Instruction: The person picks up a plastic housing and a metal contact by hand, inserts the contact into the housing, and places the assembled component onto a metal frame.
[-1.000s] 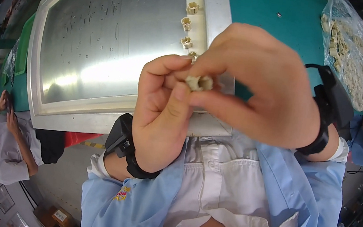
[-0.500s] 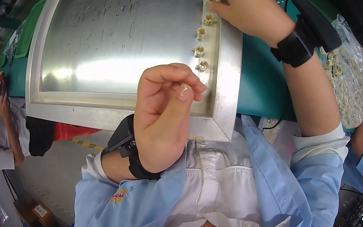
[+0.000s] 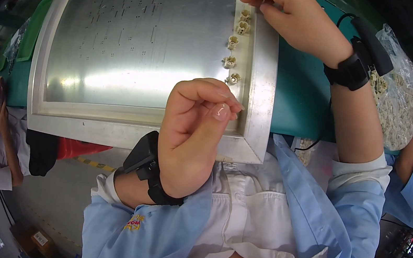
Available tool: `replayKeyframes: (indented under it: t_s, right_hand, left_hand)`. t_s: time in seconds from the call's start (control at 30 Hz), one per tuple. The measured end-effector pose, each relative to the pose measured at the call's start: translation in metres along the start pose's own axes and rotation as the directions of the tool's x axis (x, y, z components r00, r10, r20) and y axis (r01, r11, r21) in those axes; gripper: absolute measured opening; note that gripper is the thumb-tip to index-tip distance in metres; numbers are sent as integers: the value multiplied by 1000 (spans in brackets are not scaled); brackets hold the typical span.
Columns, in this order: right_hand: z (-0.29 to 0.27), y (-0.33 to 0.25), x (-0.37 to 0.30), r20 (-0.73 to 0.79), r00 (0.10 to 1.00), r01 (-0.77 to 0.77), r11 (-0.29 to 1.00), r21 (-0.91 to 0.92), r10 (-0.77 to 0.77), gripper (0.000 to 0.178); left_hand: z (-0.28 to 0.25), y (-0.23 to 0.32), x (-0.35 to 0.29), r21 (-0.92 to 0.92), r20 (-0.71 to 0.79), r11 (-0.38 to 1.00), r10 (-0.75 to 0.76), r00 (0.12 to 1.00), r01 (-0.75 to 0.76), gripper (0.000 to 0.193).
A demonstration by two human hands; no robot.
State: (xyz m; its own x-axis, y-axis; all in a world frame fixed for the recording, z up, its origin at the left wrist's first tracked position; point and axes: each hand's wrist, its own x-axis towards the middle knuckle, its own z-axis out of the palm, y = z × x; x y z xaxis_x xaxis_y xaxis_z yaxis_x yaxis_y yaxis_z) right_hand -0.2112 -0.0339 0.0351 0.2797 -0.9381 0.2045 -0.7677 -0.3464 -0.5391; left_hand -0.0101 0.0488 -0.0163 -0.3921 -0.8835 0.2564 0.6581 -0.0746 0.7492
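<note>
Several small cream plastic sockets (image 3: 233, 42) stand in a row along the right inner ledge of a silver metal frame (image 3: 262, 100). My right hand (image 3: 302, 26) hovers at the far end of this row. Its index finger and thumb are parted, with no part visible between them, and the farthest socket (image 3: 244, 15) sits just below the fingertips. Near the row's close end is my left hand (image 3: 193, 132), palm turned up, fingers curled over and thumb tip close to them. Whatever lies inside those fingers is hidden.
A thin metal sheet (image 3: 120, 64) with small slots fills the frame, on a green tabletop (image 3: 300, 100). On the right lies a clear plastic bag (image 3: 399, 108) of cream parts. A green tray (image 3: 36, 26) is at left; people sit on both sides.
My right hand has drawn slightly to the right, off the farthest socket, which now shows fully. My left hand keeps its curled pose, shifted slightly right in the picture.
</note>
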Motion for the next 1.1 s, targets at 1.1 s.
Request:
replayKeyframes:
  t_s: [1.1]
  right_hand:
    - [19,-30,-13,267,933,305,924,-231,-241,24]
  left_hand:
    - [-35,46,11,319,-71,947,46,996,-21,13]
